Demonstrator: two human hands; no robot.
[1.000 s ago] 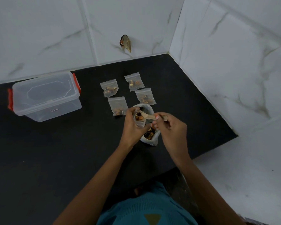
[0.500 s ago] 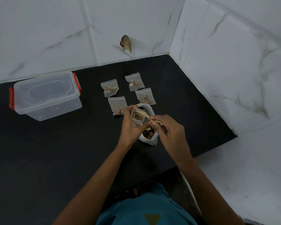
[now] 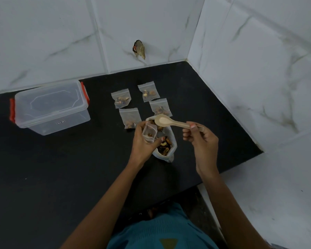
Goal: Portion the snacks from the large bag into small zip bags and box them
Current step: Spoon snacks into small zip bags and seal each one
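Head camera caught the left hand [image 3: 143, 141] curled round a small crinkly clear zip bag [image 3: 149, 132] at frame centre, beside the large clear bag of mixed nuts [image 3: 166, 147]. The right hand [image 3: 200, 139] pinched a pale wooden spoon [image 3: 170, 121], bowl empty. Left, a red-latched clear plastic box [image 3: 50, 108] bore an unreadable label [image 3: 60, 122].
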